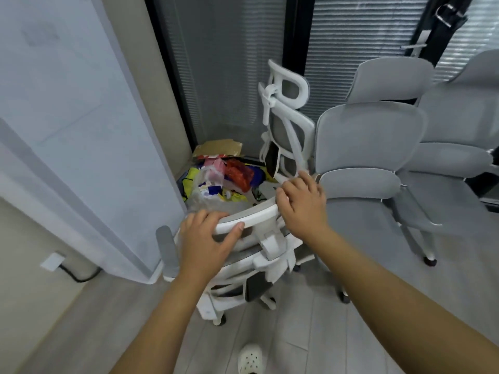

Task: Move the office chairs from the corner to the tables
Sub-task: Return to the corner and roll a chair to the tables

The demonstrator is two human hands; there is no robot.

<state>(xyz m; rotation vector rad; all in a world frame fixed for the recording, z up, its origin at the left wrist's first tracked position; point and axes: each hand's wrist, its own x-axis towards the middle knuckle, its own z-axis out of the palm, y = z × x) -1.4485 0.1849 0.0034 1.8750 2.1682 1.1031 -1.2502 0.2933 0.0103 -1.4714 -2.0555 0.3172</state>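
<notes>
A white-framed office chair (pixel 259 255) with grey mesh stands right in front of me, its back toward me. My left hand (pixel 208 236) grips the left end of its white headrest bar. My right hand (pixel 302 203) is closed over the right end of the same bar. Behind it stands a second white-framed chair (pixel 286 130), turned sideways. To the right, several grey padded chairs (pixel 370 147) are packed together in the corner.
A pile of colourful bags and cardboard (pixel 221 176) lies in the corner past the chair. A pale blue panel (pixel 81 130) leans along the left wall. A cable (pixel 78 276) runs from a wall socket at lower left. My white shoe (pixel 249 359) is on the grey floor.
</notes>
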